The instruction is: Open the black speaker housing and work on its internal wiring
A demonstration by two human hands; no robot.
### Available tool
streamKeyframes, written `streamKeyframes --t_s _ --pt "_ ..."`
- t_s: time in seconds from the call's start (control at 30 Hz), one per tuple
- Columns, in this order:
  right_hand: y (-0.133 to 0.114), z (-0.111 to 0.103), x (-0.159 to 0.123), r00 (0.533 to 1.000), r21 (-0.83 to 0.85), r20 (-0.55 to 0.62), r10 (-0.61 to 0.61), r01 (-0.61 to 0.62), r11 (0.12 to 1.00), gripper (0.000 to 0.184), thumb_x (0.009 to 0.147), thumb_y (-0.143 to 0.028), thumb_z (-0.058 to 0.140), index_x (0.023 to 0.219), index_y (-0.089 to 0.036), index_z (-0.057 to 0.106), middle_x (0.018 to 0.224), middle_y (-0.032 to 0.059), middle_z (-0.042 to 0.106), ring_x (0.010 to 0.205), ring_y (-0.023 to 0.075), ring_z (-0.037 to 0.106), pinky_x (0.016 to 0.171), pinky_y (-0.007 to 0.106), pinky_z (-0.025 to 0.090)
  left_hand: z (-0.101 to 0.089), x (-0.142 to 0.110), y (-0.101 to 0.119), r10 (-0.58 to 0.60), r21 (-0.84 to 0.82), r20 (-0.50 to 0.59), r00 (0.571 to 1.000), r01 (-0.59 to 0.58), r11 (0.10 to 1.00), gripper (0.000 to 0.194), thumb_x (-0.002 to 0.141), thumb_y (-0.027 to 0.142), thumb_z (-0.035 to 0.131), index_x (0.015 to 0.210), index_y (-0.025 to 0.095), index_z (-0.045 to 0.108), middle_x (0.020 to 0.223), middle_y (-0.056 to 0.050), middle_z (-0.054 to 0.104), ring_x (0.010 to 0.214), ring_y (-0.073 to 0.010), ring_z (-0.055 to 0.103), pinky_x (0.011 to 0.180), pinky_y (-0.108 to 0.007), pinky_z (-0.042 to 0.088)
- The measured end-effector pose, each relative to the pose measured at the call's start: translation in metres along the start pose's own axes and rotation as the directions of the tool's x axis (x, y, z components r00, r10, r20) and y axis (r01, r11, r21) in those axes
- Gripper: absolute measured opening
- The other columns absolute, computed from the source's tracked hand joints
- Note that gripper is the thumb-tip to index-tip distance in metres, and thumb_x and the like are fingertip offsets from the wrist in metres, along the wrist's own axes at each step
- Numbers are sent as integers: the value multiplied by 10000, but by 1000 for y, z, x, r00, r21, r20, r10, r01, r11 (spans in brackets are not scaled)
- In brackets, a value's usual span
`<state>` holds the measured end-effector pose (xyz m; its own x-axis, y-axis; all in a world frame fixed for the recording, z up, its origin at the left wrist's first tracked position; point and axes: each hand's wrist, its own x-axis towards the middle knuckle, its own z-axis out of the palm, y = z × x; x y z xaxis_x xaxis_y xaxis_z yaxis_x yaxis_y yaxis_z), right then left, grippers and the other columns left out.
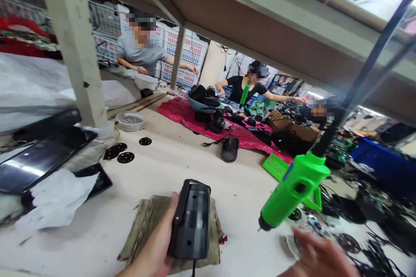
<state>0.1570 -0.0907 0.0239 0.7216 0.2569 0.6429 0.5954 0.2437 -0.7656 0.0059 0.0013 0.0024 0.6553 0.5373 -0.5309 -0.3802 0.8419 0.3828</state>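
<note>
My left hand [161,239] is closed round a black cylindrical housing [192,220] with small screw holes along its side and a thin cable at its lower end. It is held above a folded brownish cloth [139,225] on the table. My right hand [320,255], blurred, has its fingers stretched out at the lower right with nothing visible in them. It is below a bright green electric screwdriver [294,192], which hangs tip down from above, and beside a pale dish [290,244]. Hand and screwdriver look apart.
A similar black housing [229,150] lies farther back. Black discs [125,157] and a bowl of small metal parts [130,121] are at left. Green trays [274,166] and loose cables [380,246] lie at right. A shelf post [73,43] stands left; several people work beyond.
</note>
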Motion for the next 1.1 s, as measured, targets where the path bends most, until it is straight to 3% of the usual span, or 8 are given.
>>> streamKeyframes --t_s 0.07,0.13,0.27,0.4,0.63,0.77,0.97,1.1 --pt "5 16 -33 981 6 185 51 -53 999 586 702 -569 669 1183 -243 590 1267 115 555 1181 361 506 988 557 390 1 0 -4 21 18 0 1000 -21 1000 722 806 696 449 1074 67 682 839 -149 774 780 -289 724 792 -379 528" --pt "11 31 -61 857 -23 448 254 -273 962 855 687 -631 654 1393 -223 396 1428 134 438 1298 380 414 1009 565 386 1 -1 -6 71 -4 32 997 -71 997 645 831 654 461 1068 98 686 818 -124 773 766 -270 722 792 -369 526" --pt "23 42 -81 696 -98 587 413 -445 890 910 674 -518 720 1426 -183 333 1435 129 450 1336 332 393 1090 479 346 0 -1 -7 244 3 80 966 -245 970 540 809 582 573 1125 155 669 991 -113 756 1005 -290 672 935 -405 468" --pt "24 40 -73 693 -63 603 395 -453 889 781 721 -442 684 1392 -183 379 1401 106 498 1320 288 427 1064 402 399 -3 1 -5 369 106 36 929 -371 923 498 778 559 627 1076 166 695 1097 -112 728 1166 -305 583 1038 -435 386" --pt "17 42 -71 710 -140 569 414 -412 900 842 723 -425 670 1436 -174 299 1459 127 416 1362 323 352 1147 521 205 -7 5 -7 390 154 -4 921 -385 910 490 790 575 599 1084 196 698 1207 -80 686 1198 -291 553 1044 -406 383" --pt "19 40 -67 659 -119 615 433 -464 878 851 717 -458 666 1423 -150 306 1437 142 445 1350 323 374 1124 515 269 -10 8 -8 443 284 -20 896 -420 862 525 796 582 584 1113 175 679 1289 -92 631 1268 -293 481 1104 -407 291" --pt "20 39 -78 769 -189 502 396 -349 918 788 758 -461 652 1428 -191 339 1421 128 465 1335 346 391 1055 493 389 -9 7 -9 445 253 -163 880 -399 881 533 791 552 607 1162 171 639 1403 -95 532 1357 -274 379 1139 -384 238" --pt "19 39 -74 736 -187 537 412 -372 909 781 764 -491 632 1419 -165 359 1392 141 497 1326 344 405 1063 489 374 -5 2 -6 427 277 -106 898 -386 880 454 791 538 607 1059 179 684 1313 -85 615 1376 -295 343 1098 -386 314"
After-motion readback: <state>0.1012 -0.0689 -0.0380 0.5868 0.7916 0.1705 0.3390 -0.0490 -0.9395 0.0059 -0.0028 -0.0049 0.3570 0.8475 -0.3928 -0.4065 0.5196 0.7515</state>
